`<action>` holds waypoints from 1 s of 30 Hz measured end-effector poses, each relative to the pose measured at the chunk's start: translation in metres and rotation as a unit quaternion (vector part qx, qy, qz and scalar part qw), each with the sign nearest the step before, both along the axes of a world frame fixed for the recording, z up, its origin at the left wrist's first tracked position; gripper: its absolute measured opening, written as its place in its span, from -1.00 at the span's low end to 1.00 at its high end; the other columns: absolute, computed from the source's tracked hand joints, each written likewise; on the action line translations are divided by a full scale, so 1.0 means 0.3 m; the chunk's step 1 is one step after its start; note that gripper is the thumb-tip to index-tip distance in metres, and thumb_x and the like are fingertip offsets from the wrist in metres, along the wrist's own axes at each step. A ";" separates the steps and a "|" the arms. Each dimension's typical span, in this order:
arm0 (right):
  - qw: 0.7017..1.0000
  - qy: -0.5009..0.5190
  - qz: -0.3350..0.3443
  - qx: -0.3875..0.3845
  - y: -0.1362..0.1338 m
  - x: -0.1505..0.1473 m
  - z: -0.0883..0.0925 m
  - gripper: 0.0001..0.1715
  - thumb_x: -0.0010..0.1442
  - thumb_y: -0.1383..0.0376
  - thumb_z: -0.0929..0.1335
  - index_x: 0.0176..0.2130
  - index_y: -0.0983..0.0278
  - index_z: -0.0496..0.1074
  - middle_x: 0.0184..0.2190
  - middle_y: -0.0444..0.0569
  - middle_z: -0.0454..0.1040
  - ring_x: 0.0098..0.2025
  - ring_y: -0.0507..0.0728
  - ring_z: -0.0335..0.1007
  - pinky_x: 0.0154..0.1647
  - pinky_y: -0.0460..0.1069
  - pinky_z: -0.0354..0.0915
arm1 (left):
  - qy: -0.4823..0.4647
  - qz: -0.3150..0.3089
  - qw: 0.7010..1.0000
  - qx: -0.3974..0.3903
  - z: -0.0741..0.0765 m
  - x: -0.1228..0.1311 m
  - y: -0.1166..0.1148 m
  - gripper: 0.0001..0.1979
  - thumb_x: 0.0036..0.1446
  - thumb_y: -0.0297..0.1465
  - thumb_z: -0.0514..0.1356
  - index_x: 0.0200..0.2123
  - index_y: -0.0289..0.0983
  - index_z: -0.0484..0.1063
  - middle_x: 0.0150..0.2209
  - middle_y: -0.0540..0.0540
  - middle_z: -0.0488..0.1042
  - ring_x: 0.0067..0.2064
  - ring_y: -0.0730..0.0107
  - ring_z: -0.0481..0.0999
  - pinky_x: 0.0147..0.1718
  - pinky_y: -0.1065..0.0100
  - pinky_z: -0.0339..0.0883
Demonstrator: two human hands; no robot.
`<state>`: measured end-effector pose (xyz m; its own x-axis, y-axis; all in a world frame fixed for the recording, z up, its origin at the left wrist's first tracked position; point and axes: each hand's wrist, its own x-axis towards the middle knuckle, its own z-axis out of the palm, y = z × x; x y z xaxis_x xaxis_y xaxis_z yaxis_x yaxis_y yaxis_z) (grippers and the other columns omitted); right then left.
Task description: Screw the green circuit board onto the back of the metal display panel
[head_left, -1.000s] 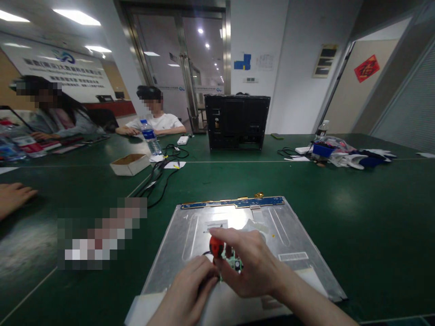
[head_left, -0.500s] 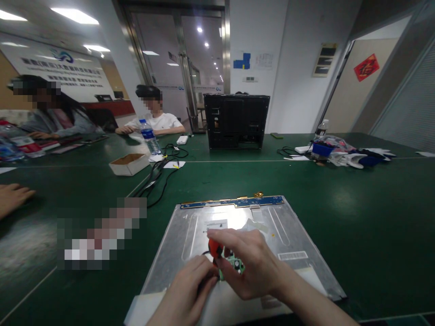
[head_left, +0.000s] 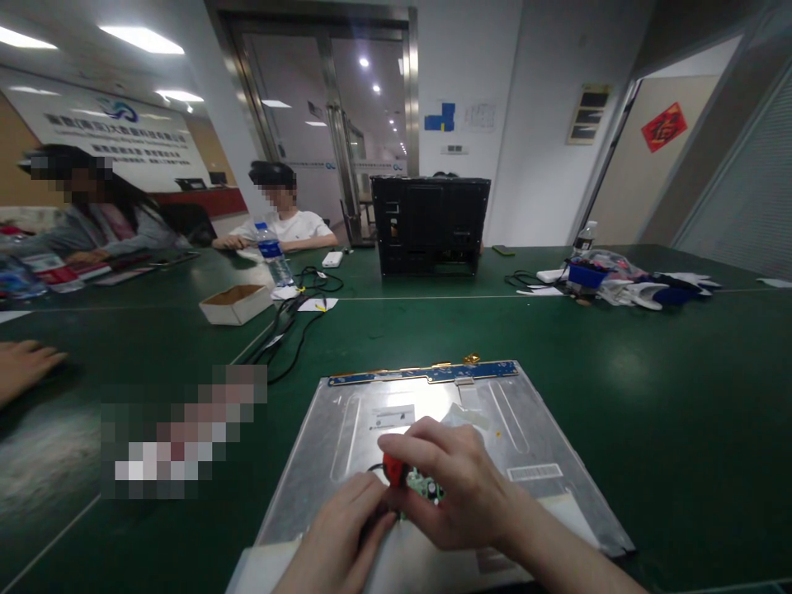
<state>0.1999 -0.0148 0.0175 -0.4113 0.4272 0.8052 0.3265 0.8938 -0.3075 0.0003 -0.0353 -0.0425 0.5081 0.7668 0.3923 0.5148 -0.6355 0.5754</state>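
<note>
My right hand (head_left: 461, 487) is closed round the red-and-black handle of a screwdriver (head_left: 393, 470), held upright over a small green circuit board (head_left: 431, 488). My left hand (head_left: 346, 528) is right beside it, fingers bent together at the board's left edge. Whatever those fingertips pinch is hidden. Beneath both hands lies a flat silver display panel (head_left: 532, 429), back side up. Along its far edge runs a narrow blue circuit strip (head_left: 396, 377). The screwdriver's tip is out of sight behind my fingers.
On the green table (head_left: 668, 412) stand a black monitor housing (head_left: 430, 227), an open white box (head_left: 235, 305), a water bottle (head_left: 272, 252) and black cables (head_left: 297, 342). A pile of gloves and bags (head_left: 637, 280) lies back right. Another person's hand (head_left: 28, 367) rests at left.
My right fingers have shifted slightly round the screwdriver handle, and the handle sits a little lower in the picture. The whole view has moved slightly; my left hand stays at the board.
</note>
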 end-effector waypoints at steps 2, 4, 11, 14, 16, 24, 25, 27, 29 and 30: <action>1.000 -0.001 0.010 -0.008 -0.002 0.003 0.003 -0.50 0.22 0.34 0.30 0.15 0.20 0.23 -0.24 -0.04 0.54 -0.31 0.08 0.48 -0.46 -0.05 0.32 | 0.001 -0.002 1.000 -0.001 0.001 0.000 0.001 -0.89 0.23 -0.45 0.06 -0.32 -0.21 0.38 -0.33 -0.10 0.50 -0.33 0.27 0.52 -0.32 0.36 0.46; 1.000 -0.006 0.022 -0.019 -0.003 0.005 0.007 -0.45 0.19 0.37 0.28 0.17 0.24 0.22 -0.17 0.02 0.53 -0.30 0.08 0.48 -0.46 -0.05 0.33 | 0.006 -0.005 1.000 -0.005 0.003 0.000 0.002 -0.89 0.24 -0.45 0.07 -0.30 -0.21 0.38 -0.32 -0.10 0.50 -0.31 0.26 0.52 -0.31 0.37 0.46; 1.000 0.008 0.021 -0.015 -0.002 0.002 0.003 -0.43 0.19 0.43 0.26 0.18 0.25 0.19 -0.25 -0.02 0.52 -0.37 0.06 0.43 -0.46 -0.06 0.32 | 0.019 -0.009 1.000 -0.020 0.003 -0.001 0.003 -0.89 0.27 -0.43 0.07 -0.31 -0.21 0.37 -0.33 -0.09 0.49 -0.30 0.28 0.51 -0.27 0.37 0.45; 1.000 0.010 -0.003 0.003 0.000 -0.001 -0.006 -0.55 0.25 0.34 0.30 0.13 0.20 0.23 -0.28 -0.06 0.52 -0.34 0.07 0.45 -0.47 -0.07 0.30 | 0.012 -0.010 1.000 -0.012 0.003 0.000 0.001 -0.89 0.27 -0.45 0.06 -0.28 -0.20 0.37 -0.30 -0.08 0.50 -0.30 0.28 0.51 -0.29 0.39 0.44; 1.000 0.005 -0.010 0.007 0.001 -0.001 -0.007 -0.58 0.26 0.30 0.32 0.11 0.18 0.24 -0.30 -0.09 0.52 -0.33 0.07 0.46 -0.48 -0.07 0.29 | 0.005 -0.012 1.000 0.000 0.005 0.001 0.000 -0.88 0.26 -0.47 0.05 -0.27 -0.20 0.38 -0.30 -0.07 0.50 -0.29 0.29 0.52 -0.30 0.39 0.44; 0.999 -0.017 0.042 -0.025 -0.004 0.008 0.010 -0.35 0.15 0.40 0.24 0.23 0.27 0.14 -0.16 0.04 0.52 -0.30 0.09 0.45 -0.45 -0.05 0.34 | -0.006 -0.021 1.000 0.015 0.017 0.006 0.006 -0.89 0.24 -0.48 0.06 -0.28 -0.21 0.36 -0.31 -0.07 0.50 -0.29 0.29 0.52 -0.28 0.40 0.44; 0.999 -0.016 0.043 -0.025 -0.004 0.007 0.009 -0.34 0.15 0.42 0.23 0.23 0.27 0.13 -0.19 0.02 0.52 -0.33 0.07 0.44 -0.45 -0.05 0.34 | -0.004 -0.024 1.000 0.014 0.013 0.005 0.007 -0.90 0.24 -0.48 0.06 -0.28 -0.21 0.35 -0.31 -0.07 0.50 -0.29 0.30 0.52 -0.29 0.40 0.44; 0.999 -0.010 0.039 -0.023 -0.003 0.003 0.006 -0.35 0.16 0.43 0.23 0.23 0.27 0.11 -0.25 -0.03 0.54 -0.41 0.05 0.40 -0.49 -0.06 0.30 | 0.001 -0.024 1.000 0.015 0.004 0.002 0.009 -0.90 0.25 -0.47 0.06 -0.30 -0.21 0.34 -0.33 -0.07 0.48 -0.32 0.30 0.50 -0.30 0.40 0.43; 1.000 -0.003 0.023 -0.017 -0.001 -0.002 0.001 -0.39 0.18 0.42 0.24 0.21 0.25 0.12 -0.29 -0.06 0.53 -0.45 0.04 0.38 -0.53 -0.06 0.25 | 0.008 -0.024 1.000 0.013 -0.002 0.001 0.010 -0.89 0.26 -0.48 0.05 -0.30 -0.21 0.34 -0.33 -0.07 0.48 -0.32 0.31 0.50 -0.32 0.40 0.43; 1.000 0.000 0.014 -0.012 0.001 -0.004 -0.002 -0.43 0.20 0.40 0.25 0.19 0.24 0.14 -0.31 -0.07 0.53 -0.46 0.04 0.36 -0.54 -0.06 0.23 | 0.010 -0.023 1.000 0.015 -0.004 0.002 0.010 -0.88 0.26 -0.48 0.04 -0.30 -0.21 0.34 -0.33 -0.07 0.48 -0.32 0.31 0.50 -0.32 0.40 0.43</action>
